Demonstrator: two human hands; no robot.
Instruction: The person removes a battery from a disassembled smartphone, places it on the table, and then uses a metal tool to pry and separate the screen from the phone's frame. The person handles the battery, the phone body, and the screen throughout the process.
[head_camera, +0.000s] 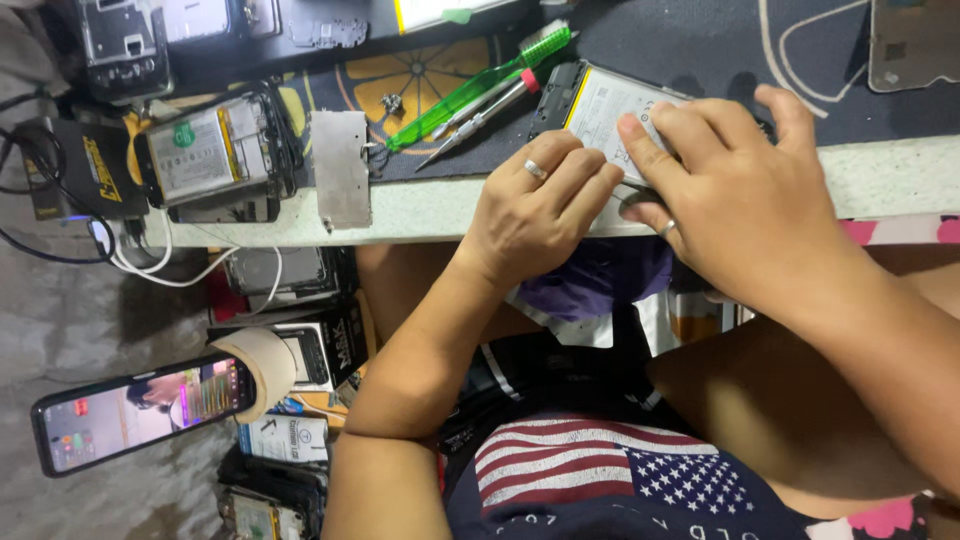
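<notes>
An opened phone (603, 105) with a white battery showing lies at the edge of a white table (440, 210). My left hand (535, 205), a ring on one finger, grips the phone's near edge with its fingers curled. My right hand (735, 190) covers the phone's right part, with its forefinger pressed on the battery. A small dark thing under that hand's thumb is too hidden to identify.
Left of the phone lie a green toothbrush (480, 78), a red-tipped screwdriver (478, 116), a metal plate (340, 168) and another opened phone (215, 150). A phone with a lit screen (135, 412) lies low at the left. Cables (150, 268) and boxes (300, 345) sit below the table edge.
</notes>
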